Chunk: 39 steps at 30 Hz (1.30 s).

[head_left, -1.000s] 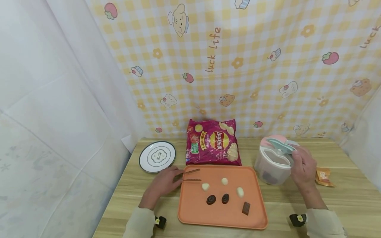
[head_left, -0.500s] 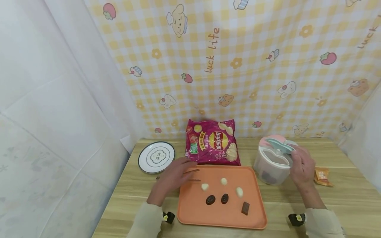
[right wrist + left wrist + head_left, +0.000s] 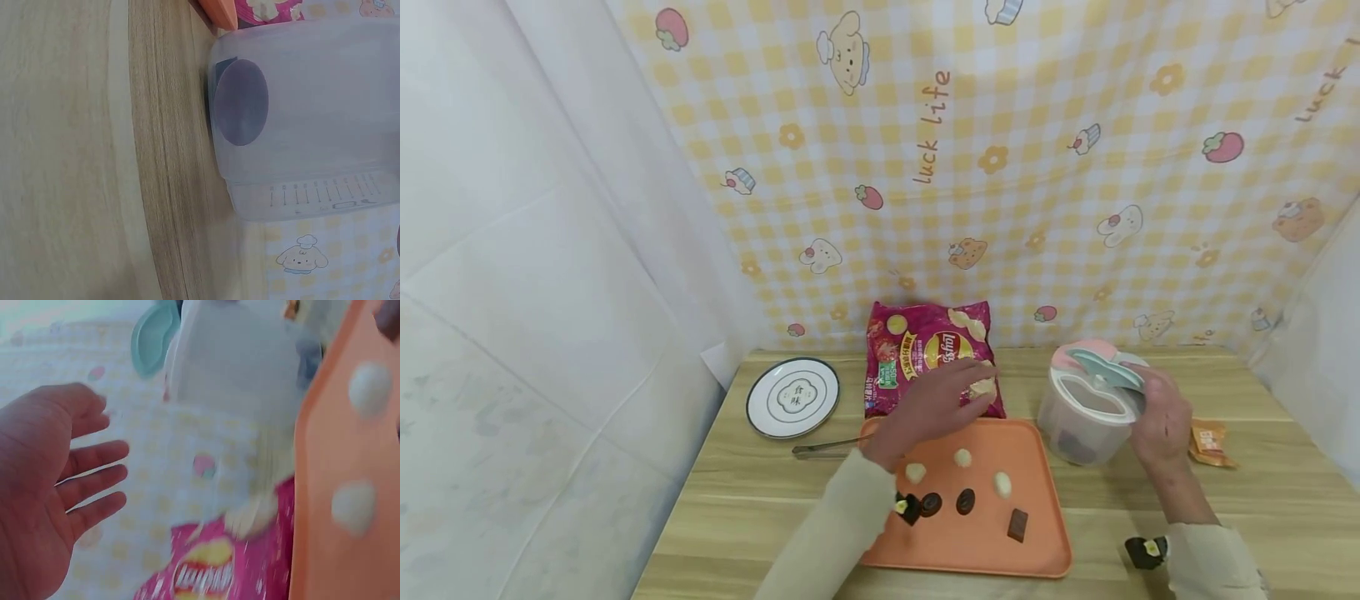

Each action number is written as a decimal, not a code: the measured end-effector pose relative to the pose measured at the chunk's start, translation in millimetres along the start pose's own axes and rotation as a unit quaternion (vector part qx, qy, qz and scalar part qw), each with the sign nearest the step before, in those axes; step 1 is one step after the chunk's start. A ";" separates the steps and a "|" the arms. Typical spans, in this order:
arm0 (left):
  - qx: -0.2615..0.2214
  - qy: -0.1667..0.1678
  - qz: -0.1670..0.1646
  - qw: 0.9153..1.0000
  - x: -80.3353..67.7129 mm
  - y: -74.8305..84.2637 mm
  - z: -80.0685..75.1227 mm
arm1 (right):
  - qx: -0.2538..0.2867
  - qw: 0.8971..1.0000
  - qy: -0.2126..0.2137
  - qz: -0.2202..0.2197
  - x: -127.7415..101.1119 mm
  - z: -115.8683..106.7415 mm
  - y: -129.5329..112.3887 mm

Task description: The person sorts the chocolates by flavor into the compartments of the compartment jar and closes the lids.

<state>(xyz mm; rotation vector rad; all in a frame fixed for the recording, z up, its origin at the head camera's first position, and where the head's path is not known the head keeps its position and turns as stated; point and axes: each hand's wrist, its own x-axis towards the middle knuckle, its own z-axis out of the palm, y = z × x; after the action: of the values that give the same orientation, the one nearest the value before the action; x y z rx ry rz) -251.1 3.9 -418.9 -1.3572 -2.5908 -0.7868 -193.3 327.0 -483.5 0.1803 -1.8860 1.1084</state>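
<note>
Above the glossy crinkled chip bag (image 3: 934,357), left hand (image 3: 934,402) spreads released; right hand (image 3: 1161,419) grasps the translucent round container (image 3: 1086,412).

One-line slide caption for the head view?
Left hand open over chip bag; right hand holds container's lid.

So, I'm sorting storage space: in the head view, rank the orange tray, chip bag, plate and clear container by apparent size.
Largest to smallest:
1. orange tray
2. chip bag
3. clear container and plate look about alike, so I won't rank those two.
</note>
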 end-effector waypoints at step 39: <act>-0.251 0.044 -0.048 0.966 94.9 33.4 84.5 | 0.051 0.991 -0.061 -0.103 5.0 -5.1 8.0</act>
<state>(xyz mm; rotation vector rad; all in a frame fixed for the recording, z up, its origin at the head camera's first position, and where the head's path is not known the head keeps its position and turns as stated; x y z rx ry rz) -269.4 130.9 -447.3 -1.2623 -2.4991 -1.5639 -197.1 337.0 -483.7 0.5008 -1.8705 1.0720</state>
